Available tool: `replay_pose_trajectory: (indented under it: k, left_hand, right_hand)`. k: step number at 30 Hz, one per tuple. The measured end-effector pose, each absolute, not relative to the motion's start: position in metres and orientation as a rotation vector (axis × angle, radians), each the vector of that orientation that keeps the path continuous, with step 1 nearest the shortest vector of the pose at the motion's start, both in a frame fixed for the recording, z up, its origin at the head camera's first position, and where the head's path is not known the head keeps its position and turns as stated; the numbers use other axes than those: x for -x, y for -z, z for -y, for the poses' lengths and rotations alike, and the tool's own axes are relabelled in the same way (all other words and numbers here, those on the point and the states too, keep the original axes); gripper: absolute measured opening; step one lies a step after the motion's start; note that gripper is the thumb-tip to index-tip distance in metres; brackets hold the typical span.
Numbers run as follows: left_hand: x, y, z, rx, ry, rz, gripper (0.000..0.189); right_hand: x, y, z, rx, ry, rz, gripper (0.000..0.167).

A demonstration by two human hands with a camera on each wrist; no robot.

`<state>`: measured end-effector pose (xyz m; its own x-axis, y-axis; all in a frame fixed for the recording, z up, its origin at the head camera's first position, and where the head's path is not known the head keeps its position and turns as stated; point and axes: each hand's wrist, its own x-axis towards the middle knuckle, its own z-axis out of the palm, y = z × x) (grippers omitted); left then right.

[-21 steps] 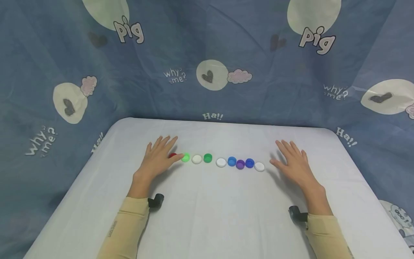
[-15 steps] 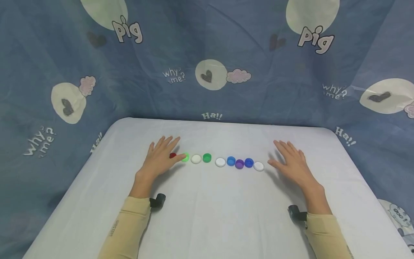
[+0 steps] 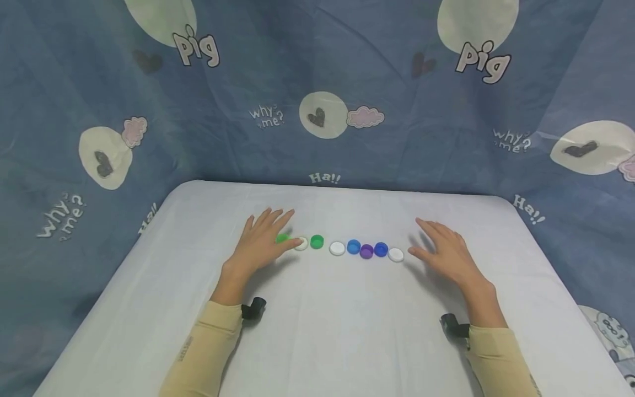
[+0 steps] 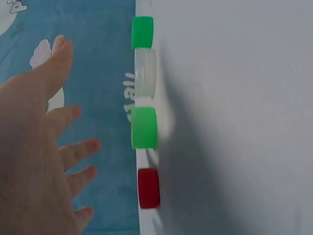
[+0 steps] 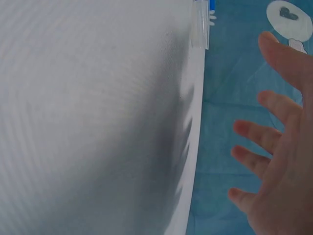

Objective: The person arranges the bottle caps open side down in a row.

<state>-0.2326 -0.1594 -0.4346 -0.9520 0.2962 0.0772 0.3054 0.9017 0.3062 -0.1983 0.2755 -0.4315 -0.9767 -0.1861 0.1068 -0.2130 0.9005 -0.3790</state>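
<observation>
A row of bottle caps lies across the white table. My left hand (image 3: pixel 260 242) hovers over the row's left end with fingers spread, holding nothing. It hides the red cap (image 4: pixel 148 188) in the head view and partly covers the light green cap (image 3: pixel 281 237). Its thumb tip overlaps a white cap (image 3: pixel 301 244); a green cap (image 3: pixel 317 241) lies just right of that. Past the row's right end, my right hand (image 3: pixel 448 256) hovers with spread fingers and holds nothing. Nearest to it is a clear-white cap (image 3: pixel 396 255).
Mid-row are another white cap (image 3: pixel 337 248), a light blue cap (image 3: pixel 354 246), a purple cap (image 3: pixel 366 251) and a dark blue cap (image 3: pixel 381 249). The white tablecloth (image 3: pixel 322 331) meets a blue printed curtain (image 3: pixel 238 149) at the back and sides. Each wrist carries a black camera mount (image 3: pixel 254 309).
My left hand has moved right along the row, so the red cap is now hidden behind it in the head view. My right hand has shifted slightly left. The caps appear unmoved.
</observation>
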Motion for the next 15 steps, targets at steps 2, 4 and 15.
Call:
replay_pose_trajectory:
  k: [2,4,15]
  left_hand:
    - [0.234,0.434,0.155,0.494,0.509,3.034,0.084]
    - [0.234,0.433,0.150,0.505,0.527,3.030,0.083]
    - [0.236,0.432,0.124,0.584,0.504,3.029,0.082]
  right_hand:
    - [0.198,0.432,-0.276,-0.321,-0.598,2.994,0.075]
    - [0.199,0.432,-0.276,-0.323,-0.590,2.996,0.074]
    - [0.200,0.433,-0.274,-0.343,-0.565,3.007,0.075]
